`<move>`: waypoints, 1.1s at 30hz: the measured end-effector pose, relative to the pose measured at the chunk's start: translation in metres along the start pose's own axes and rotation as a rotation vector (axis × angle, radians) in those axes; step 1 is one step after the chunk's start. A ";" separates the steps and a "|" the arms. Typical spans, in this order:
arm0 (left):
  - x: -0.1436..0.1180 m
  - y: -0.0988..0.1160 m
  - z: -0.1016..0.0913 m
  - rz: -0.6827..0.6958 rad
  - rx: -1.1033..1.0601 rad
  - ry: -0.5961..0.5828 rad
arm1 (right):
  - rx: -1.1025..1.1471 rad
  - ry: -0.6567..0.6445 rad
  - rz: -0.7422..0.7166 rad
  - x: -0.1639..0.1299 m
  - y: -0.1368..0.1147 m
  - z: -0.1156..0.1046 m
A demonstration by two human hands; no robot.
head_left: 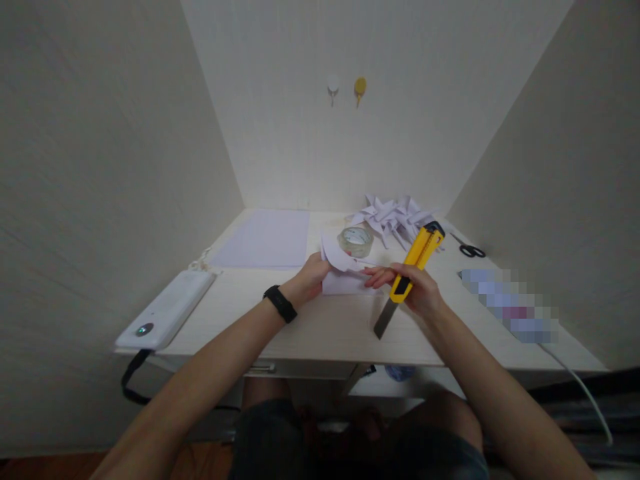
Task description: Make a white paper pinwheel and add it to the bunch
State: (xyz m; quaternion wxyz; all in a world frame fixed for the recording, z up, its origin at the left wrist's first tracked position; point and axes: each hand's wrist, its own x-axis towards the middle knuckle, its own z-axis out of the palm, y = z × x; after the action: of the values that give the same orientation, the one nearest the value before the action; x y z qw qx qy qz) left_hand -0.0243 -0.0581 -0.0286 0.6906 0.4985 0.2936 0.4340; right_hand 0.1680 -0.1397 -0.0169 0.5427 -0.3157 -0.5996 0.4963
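My left hand [315, 272] is closed on a sheet of white paper [345, 285], part of which curls up above the desk. In my right hand [420, 287] a yellow utility knife [417, 257] is held between thumb and palm, its long grey blade pointing down toward me. The fingertips of that hand reach to the right edge of the paper. Just behind the paper lies a roll of clear tape [356, 240]. Folded white paper pinwheels [393, 217] are heaped at the back right.
A stack of white paper [265, 239] lies back left. At the left edge sits a white device [167, 310] with a black strap. Black-handled scissors [471, 251] and a blurred-out item [510, 307] with a white cable are on the right. Walls enclose the desk [320, 333] on three sides.
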 end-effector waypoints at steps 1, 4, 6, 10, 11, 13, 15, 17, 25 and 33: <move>0.000 0.001 0.001 -0.036 -0.009 -0.038 | -0.005 -0.017 0.024 0.000 0.000 0.000; -0.002 0.006 0.004 -0.145 -0.027 -0.127 | 0.005 -0.029 0.089 0.000 -0.001 0.000; -0.004 0.009 0.006 -0.208 -0.048 -0.148 | 0.029 -0.030 0.130 0.000 -0.002 -0.001; -0.007 0.012 0.007 -0.268 -0.090 -0.149 | 0.070 -0.058 0.192 -0.001 -0.006 -0.004; -0.007 0.012 0.007 -0.268 -0.096 -0.148 | 0.083 -0.063 0.200 -0.001 -0.007 -0.004; -0.007 0.011 0.006 -0.275 -0.118 -0.137 | 0.122 -0.052 0.210 -0.002 -0.010 -0.005; -0.006 0.010 0.004 -0.286 -0.153 -0.109 | 0.175 0.011 0.201 -0.002 -0.012 -0.005; -0.004 0.009 0.002 -0.285 -0.186 -0.065 | 0.214 0.115 0.171 -0.001 -0.014 -0.005; 0.000 0.011 -0.002 -0.351 -0.188 0.079 | 0.160 0.392 0.014 0.003 -0.011 -0.006; -0.002 0.013 0.003 -0.232 -0.123 0.139 | -0.184 0.544 -0.193 -0.003 0.005 0.004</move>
State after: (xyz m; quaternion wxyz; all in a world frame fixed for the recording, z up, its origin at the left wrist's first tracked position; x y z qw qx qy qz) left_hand -0.0269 -0.0597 -0.0157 0.7434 0.3867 0.3689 0.4021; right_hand 0.1638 -0.1422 -0.0219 0.6972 -0.4264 -0.5019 0.2831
